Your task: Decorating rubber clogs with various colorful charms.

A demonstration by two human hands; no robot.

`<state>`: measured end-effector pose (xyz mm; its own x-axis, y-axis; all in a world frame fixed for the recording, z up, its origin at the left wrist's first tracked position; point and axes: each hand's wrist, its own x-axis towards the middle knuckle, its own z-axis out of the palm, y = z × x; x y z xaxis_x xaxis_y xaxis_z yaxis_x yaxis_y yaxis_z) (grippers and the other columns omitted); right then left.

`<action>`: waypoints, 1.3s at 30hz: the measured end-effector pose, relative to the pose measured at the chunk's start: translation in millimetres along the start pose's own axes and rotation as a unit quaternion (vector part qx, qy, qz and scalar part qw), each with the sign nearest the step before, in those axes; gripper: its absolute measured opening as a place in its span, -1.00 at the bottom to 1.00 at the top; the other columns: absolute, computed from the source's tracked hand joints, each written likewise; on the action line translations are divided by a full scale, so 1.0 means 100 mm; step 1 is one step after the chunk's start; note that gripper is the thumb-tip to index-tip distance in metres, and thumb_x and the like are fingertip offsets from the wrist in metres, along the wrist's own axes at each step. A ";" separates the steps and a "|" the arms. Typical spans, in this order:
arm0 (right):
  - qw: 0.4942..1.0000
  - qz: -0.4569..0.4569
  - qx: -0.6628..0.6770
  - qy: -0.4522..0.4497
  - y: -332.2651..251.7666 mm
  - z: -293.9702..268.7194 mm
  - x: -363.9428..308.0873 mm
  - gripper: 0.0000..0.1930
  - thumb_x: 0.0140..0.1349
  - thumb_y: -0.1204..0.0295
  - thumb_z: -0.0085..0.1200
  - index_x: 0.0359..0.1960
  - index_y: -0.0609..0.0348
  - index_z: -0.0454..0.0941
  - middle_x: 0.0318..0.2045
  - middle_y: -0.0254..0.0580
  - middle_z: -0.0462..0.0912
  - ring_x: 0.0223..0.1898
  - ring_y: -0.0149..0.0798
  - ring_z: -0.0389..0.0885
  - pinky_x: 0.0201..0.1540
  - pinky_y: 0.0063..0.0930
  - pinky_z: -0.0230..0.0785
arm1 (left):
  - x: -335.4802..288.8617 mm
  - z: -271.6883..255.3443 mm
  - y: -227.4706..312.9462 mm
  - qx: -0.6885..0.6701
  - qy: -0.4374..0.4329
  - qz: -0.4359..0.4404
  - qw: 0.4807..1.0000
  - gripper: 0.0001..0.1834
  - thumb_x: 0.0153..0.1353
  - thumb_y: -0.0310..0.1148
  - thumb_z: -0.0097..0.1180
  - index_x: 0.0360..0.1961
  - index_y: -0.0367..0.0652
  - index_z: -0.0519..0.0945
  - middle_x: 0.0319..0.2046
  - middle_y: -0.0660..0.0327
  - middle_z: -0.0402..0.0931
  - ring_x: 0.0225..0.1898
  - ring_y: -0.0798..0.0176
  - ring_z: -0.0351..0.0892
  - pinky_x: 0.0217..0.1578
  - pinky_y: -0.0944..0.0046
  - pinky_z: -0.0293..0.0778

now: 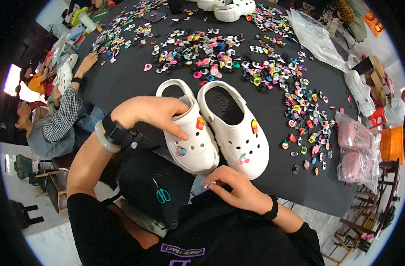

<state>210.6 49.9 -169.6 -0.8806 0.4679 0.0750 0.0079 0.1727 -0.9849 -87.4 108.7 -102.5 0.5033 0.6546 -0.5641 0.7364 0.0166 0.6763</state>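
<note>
Two white clogs stand side by side on the black table, toes toward me. My left hand (pixel 156 111) grips the left clog (pixel 191 153), fingers in its opening and thumb on its upper. That clog carries a red-and-yellow fries charm (pixel 200 123) and a blue-and-pink charm (pixel 180 151). On the right clog (pixel 231 139) sit another fries charm (pixel 254 126) and a pink cherry charm (pixel 243 159). Just below the toes, my right hand (pixel 238 188) pinches a small shoe charm (pixel 208 184); its design is too small to make out.
Loose charms (pixel 202 48) lie in heaps across the table (pixel 127 73), also along its right side. Bagged pink clogs (pixel 355 133) rest at the right edge. Teal scissors (pixel 163 194) lie on black fabric below the table edge. A co-worker's hand (pixel 88 62) reaches in at the left.
</note>
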 end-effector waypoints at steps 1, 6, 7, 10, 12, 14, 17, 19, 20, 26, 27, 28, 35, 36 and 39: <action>1.000 -0.003 -0.002 0.003 0.01 0.00 -0.01 -0.83 0.24 0.57 0.09 -0.13 0.18 0.53 -0.24 -0.17 0.55 -0.26 -0.19 0.56 -0.19 -0.39 0.42 | -0.02 -0.02 -0.02 0.009 0.001 -0.018 1.000 -0.42 0.05 -0.13 0.39 -0.02 -0.35 0.56 -0.14 0.04 0.65 -0.10 0.24 0.63 -0.08 0.23 0.50; 0.999 -0.025 -0.010 0.019 0.04 0.00 -0.03 -0.82 0.27 0.60 0.09 -0.10 0.19 0.53 -0.20 -0.24 0.57 -0.29 -0.38 0.53 -0.25 -0.58 0.39 | -0.05 -0.02 0.00 -0.001 0.010 -0.019 1.000 -0.45 0.03 -0.16 0.42 -0.07 -0.36 0.58 -0.17 0.06 0.65 -0.15 0.29 0.62 -0.11 0.27 0.51; 0.999 -0.011 0.000 0.036 0.05 0.01 -0.03 -0.82 0.27 0.59 0.09 -0.09 0.20 0.51 -0.22 -0.26 0.56 -0.30 -0.42 0.51 -0.26 -0.59 0.37 | -0.05 0.00 0.01 -0.009 0.024 -0.032 0.999 -0.46 0.03 -0.17 0.42 -0.08 -0.37 0.58 -0.18 0.07 0.66 -0.17 0.30 0.62 -0.12 0.28 0.51; 0.997 0.027 0.025 0.061 0.05 0.04 -0.05 -0.82 0.29 0.57 0.10 -0.09 0.21 0.48 -0.25 -0.28 0.53 -0.32 -0.48 0.47 -0.27 -0.61 0.34 | -0.07 0.11 -0.03 -0.018 0.048 -0.043 0.998 -0.51 0.04 -0.22 0.42 -0.12 -0.37 0.59 -0.25 0.15 0.66 -0.22 0.36 0.61 -0.16 0.30 0.51; 0.995 0.053 0.038 0.070 0.07 0.05 -0.06 -0.82 0.29 0.55 0.11 -0.10 0.21 0.47 -0.27 -0.30 0.51 -0.32 -0.50 0.45 -0.28 -0.62 0.33 | -0.09 0.24 -0.02 -0.181 0.204 0.042 0.961 -0.47 -0.01 -0.12 0.42 -0.21 -0.38 0.60 -0.39 0.12 0.62 -0.31 0.39 0.58 -0.26 0.32 0.47; 0.998 0.007 0.018 0.065 0.13 0.05 -0.07 -0.84 0.29 0.53 0.12 -0.14 0.21 0.46 -0.30 -0.31 0.49 -0.33 -0.49 0.44 -0.28 -0.62 0.33 | -0.10 0.27 0.00 -0.184 0.224 0.029 0.957 -0.52 -0.01 -0.17 0.42 -0.23 -0.38 0.60 -0.44 0.15 0.60 -0.34 0.42 0.56 -0.30 0.32 0.45; 0.997 0.022 0.032 0.065 0.09 0.04 -0.05 -0.85 0.28 0.47 0.13 -0.16 0.18 0.47 -0.34 -0.26 0.48 -0.36 -0.37 0.46 -0.26 -0.49 0.36 | -0.13 0.29 0.00 -0.056 0.116 -0.018 0.992 -0.58 0.03 -0.20 0.36 -0.23 -0.36 0.61 -0.44 0.11 0.61 -0.36 0.38 0.57 -0.33 0.27 0.45; 0.997 0.012 0.028 0.072 0.09 0.05 -0.05 -0.85 0.28 0.46 0.13 -0.16 0.18 0.47 -0.34 -0.26 0.48 -0.36 -0.37 0.46 -0.26 -0.49 0.35 | -0.12 0.33 0.01 -0.043 0.111 -0.003 0.993 -0.59 0.05 -0.24 0.36 -0.19 -0.34 0.61 -0.38 0.14 0.64 -0.32 0.38 0.57 -0.27 0.29 0.46; 0.997 -0.003 0.028 0.076 0.09 0.06 -0.05 -0.85 0.29 0.46 0.13 -0.16 0.18 0.47 -0.34 -0.26 0.48 -0.36 -0.37 0.46 -0.27 -0.49 0.35 | -0.11 0.34 0.03 -0.028 0.109 0.006 0.994 -0.60 0.07 -0.27 0.36 -0.15 -0.33 0.61 -0.32 0.16 0.67 -0.28 0.39 0.57 -0.21 0.32 0.48; 0.996 0.021 0.078 0.033 0.08 -0.01 -0.13 -0.84 0.28 0.46 0.14 -0.15 0.18 0.51 -0.33 -0.27 0.55 -0.37 -0.40 0.50 -0.31 -0.51 0.36 | -0.06 0.30 0.13 -0.099 0.027 -0.032 0.994 -0.61 0.10 -0.30 0.33 -0.11 -0.34 0.61 -0.26 0.14 0.67 -0.24 0.35 0.60 -0.17 0.29 0.49; 0.996 0.030 0.082 0.010 0.06 -0.03 -0.15 -0.84 0.28 0.46 0.14 -0.14 0.18 0.51 -0.32 -0.28 0.56 -0.38 -0.40 0.50 -0.31 -0.51 0.36 | -0.06 0.31 0.12 -0.127 0.027 -0.035 0.991 -0.61 0.10 -0.31 0.32 -0.10 -0.34 0.61 -0.24 0.14 0.67 -0.21 0.34 0.60 -0.14 0.29 0.50; 0.995 0.038 0.087 -0.012 0.05 -0.05 -0.17 -0.83 0.28 0.46 0.14 -0.13 0.18 0.51 -0.32 -0.28 0.56 -0.38 -0.40 0.51 -0.31 -0.52 0.36 | -0.06 0.33 0.12 -0.155 0.028 -0.037 0.987 -0.61 0.11 -0.33 0.32 -0.09 -0.33 0.60 -0.23 0.14 0.67 -0.19 0.33 0.61 -0.11 0.28 0.50; 0.975 0.061 0.185 0.103 0.15 -0.02 -0.25 -0.86 0.29 0.55 0.12 -0.14 0.22 0.47 -0.29 -0.37 0.51 -0.32 -0.57 0.43 -0.25 -0.65 0.32 | -0.03 0.39 0.07 -0.167 0.029 -0.022 0.985 -0.57 0.12 -0.33 0.31 -0.02 -0.34 0.56 -0.13 0.11 0.65 -0.10 0.32 0.59 -0.05 0.27 0.48; 0.964 0.065 0.207 0.150 0.15 0.00 -0.24 -0.85 0.29 0.54 0.13 -0.14 0.21 0.47 -0.32 -0.38 0.51 -0.36 -0.58 0.41 -0.29 -0.65 0.31 | -0.01 0.39 0.07 -0.158 0.029 -0.020 0.987 -0.57 0.13 -0.33 0.31 -0.02 -0.34 0.56 -0.13 0.12 0.64 -0.10 0.32 0.59 -0.04 0.26 0.48; 0.961 0.052 0.225 0.152 0.16 -0.01 -0.23 -0.83 0.27 0.55 0.16 -0.14 0.24 0.47 -0.37 -0.39 0.55 -0.39 -0.62 0.43 -0.33 -0.69 0.32 | -0.02 0.42 0.05 -0.163 0.036 -0.017 0.986 -0.59 0.13 -0.33 0.29 -0.04 -0.34 0.57 -0.16 0.10 0.65 -0.12 0.31 0.60 -0.07 0.27 0.49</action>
<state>231.2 43.2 -186.5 -0.7061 0.7062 -0.0524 -0.1787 -0.2492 -0.9518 -65.5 75.6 -118.2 0.4389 0.7018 -0.5611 0.5611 0.2737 0.7812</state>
